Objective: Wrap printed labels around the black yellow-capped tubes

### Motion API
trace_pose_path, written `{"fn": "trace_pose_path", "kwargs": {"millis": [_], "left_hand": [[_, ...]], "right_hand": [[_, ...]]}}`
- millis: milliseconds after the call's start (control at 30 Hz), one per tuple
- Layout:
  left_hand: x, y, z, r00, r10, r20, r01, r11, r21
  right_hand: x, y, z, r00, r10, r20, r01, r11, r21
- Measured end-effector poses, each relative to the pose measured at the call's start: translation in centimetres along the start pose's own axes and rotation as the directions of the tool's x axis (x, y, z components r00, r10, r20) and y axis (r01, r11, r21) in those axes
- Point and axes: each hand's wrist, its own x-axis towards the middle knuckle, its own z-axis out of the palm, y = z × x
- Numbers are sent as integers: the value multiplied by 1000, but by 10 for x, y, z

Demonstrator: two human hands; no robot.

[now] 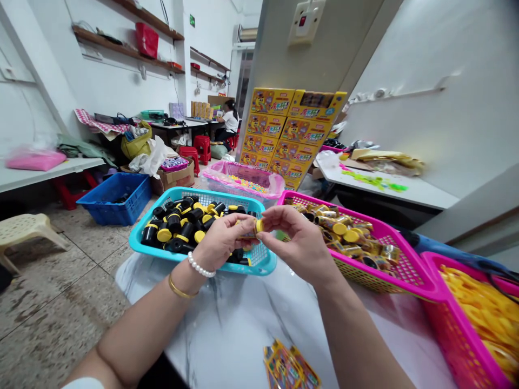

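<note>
Both my hands meet in front of me around one small cylinder with a yellow cap (259, 226). My left hand (225, 237) pinches its body, which the fingers mostly cover. My right hand (295, 240) curls at the capped end, thumb and fingertips against the yellow cap. Just behind my left hand is a turquoise basket (140, 246) of black cylinders with yellow caps (173, 222). Beyond my right hand lies a pink basket (409, 270) of similar cylinders in printed golden wraps (352, 235). Printed yellow cards (287, 364) lie loosely stacked on the marbled table (235, 324).
At right, another pink basket (450, 335) holds yellow plastic pieces. Behind stands a pink lined bin (211, 178) with small colourful bits. Yellow printed boxes (263, 125) are stacked against the pillar. A blue crate (133, 202) and a cream stool (30, 229) stand left. A person (231, 121) sits far back.
</note>
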Motion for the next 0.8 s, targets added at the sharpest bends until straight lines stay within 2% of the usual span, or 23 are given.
{"fn": "trace_pose_path", "kwargs": {"millis": [133, 233, 300, 367, 467, 667, 733, 800], "left_hand": [[3, 3, -6, 997, -75, 33, 74, 997, 38], [3, 2, -7, 999, -8, 37, 5, 996, 87], [1, 0, -5, 993, 111, 27, -114, 983, 144], [-2, -1, -1, 971, 237, 19, -235, 942, 238], [-6, -2, 3, 941, 337, 27, -325, 881, 344], [-8, -3, -2, 916, 390, 100, -384, 772, 506], [-8, -2, -4, 908, 400, 127, -402, 740, 540], [-8, -1, -4, 914, 377, 148, -398, 765, 507]], "right_hand": [[1, -3, -3, 991, -130, -8, 128, 983, -134], [1, -3, -2, 982, -187, -27, 178, 966, -189], [1, 1, 1, 994, -86, -65, 81, 993, -81], [1, 5, 5, 992, 108, -69, -99, 987, 129], [2, 10, 8, 941, 338, 31, -325, 872, 366], [6, 9, 6, 812, 542, 219, -565, 632, 530], [6, 9, 6, 786, 559, 263, -603, 600, 526], [7, 8, 7, 774, 563, 289, -621, 588, 518]]}}
